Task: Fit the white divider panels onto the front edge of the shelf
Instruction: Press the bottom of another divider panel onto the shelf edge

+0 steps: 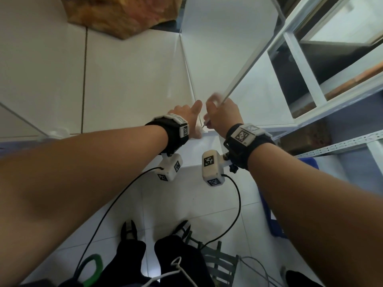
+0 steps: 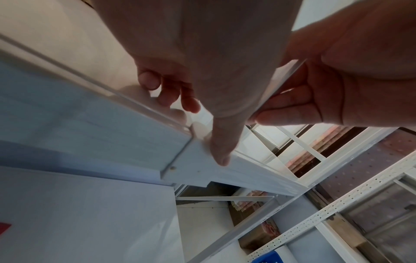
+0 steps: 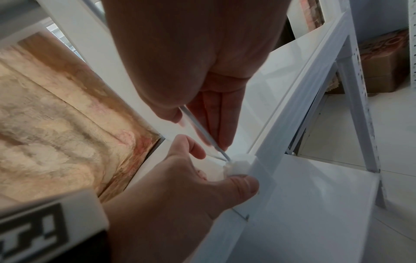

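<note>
On the white shelf [image 1: 124,79], both hands meet at the front edge. My right hand [image 1: 223,114] pinches the lower end of a thin white divider panel [image 1: 251,65], which slants up and away to the right. In the right wrist view the panel's edge [image 3: 202,131] runs down between thumb and fingers to a small white clip [image 3: 238,165] on the shelf's front edge [image 3: 281,142]. My left hand [image 1: 186,119] pinches that clip [image 2: 200,129], its thumb [image 2: 220,151] against the front face and its fingers on the shelf top.
A clear strip [image 2: 90,85] runs along the front edge left of the clip. A brown wrapped box [image 1: 124,15] sits at the back of the shelf. White perforated racking [image 1: 342,141] and a blue crate [image 1: 269,204] stand to the right. Cables [image 1: 238,204] hang over the tiled floor.
</note>
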Demonstrator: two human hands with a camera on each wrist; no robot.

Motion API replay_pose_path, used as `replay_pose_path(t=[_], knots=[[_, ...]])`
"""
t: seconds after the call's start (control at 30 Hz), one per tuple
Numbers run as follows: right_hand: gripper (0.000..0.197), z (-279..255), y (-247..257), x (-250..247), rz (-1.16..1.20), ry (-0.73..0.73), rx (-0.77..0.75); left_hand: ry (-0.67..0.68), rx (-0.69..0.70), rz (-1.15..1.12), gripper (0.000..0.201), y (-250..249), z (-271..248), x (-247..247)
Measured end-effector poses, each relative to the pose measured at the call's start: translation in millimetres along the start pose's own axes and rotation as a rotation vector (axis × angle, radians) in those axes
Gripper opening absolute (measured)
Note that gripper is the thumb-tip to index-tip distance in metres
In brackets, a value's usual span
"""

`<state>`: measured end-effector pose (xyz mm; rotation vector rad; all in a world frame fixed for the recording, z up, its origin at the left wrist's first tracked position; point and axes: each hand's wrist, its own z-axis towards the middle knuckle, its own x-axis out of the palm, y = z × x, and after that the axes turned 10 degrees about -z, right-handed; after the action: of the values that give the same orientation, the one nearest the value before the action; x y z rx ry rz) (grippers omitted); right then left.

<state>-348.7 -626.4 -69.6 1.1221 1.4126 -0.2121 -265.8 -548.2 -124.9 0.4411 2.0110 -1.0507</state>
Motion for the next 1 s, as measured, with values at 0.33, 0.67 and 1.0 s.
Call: replay_pose_path(t=[0.33,0.67,1.0], knots=[[0.027,-4.6,1.2,-0.9,-0.04,-0.015,-0.051,-0.01,0.03,-0.028,0.069,3.2,-2.2,0.0],[0.024,-6.9,6.0,-11.7,-0.134,0.041,-0.037,-0.03,0.042,-0.002,0.069,4.4,-3.6,0.9],[0.037,-10.1,-2.0,-6.0,-0.368,0.026,-0.124,-0.047,0.095,0.017,0.06,13.2,0.0,5.5]])
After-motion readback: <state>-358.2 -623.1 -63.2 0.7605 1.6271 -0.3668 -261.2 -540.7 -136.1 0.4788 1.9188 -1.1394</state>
